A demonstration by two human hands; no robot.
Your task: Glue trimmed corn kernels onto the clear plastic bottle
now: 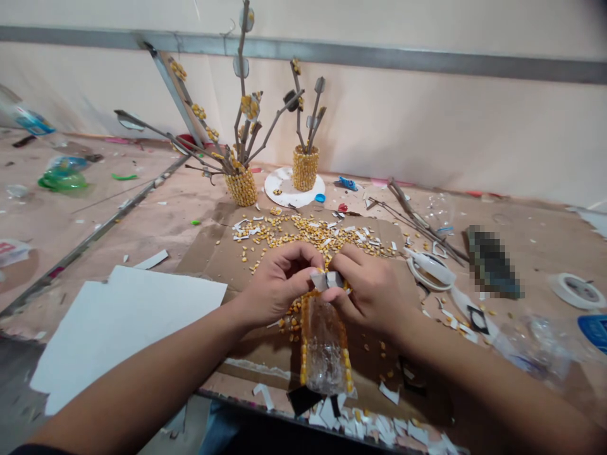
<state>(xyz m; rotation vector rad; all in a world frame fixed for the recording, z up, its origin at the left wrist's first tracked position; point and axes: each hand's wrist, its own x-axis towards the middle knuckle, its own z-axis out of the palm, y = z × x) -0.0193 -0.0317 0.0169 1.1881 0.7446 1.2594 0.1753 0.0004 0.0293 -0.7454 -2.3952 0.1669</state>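
Pots at 11 & 12 o'clk filled w/ twigs, bottle at 6 part-blocked by R hand, white pc. at ctr. clamped in L hand fingers, grey pc. in R's

I can read no word, number or brand anywhere around me. A blue label at the right edge bears pale marks, cut off and too soft to make out. The small blue-and-white wrapper near the wall has print too tiny for me to read. On my left, a pale wrapper carries red marks I cannot decipher, and the blue-labelled plastic farther back is blurred.
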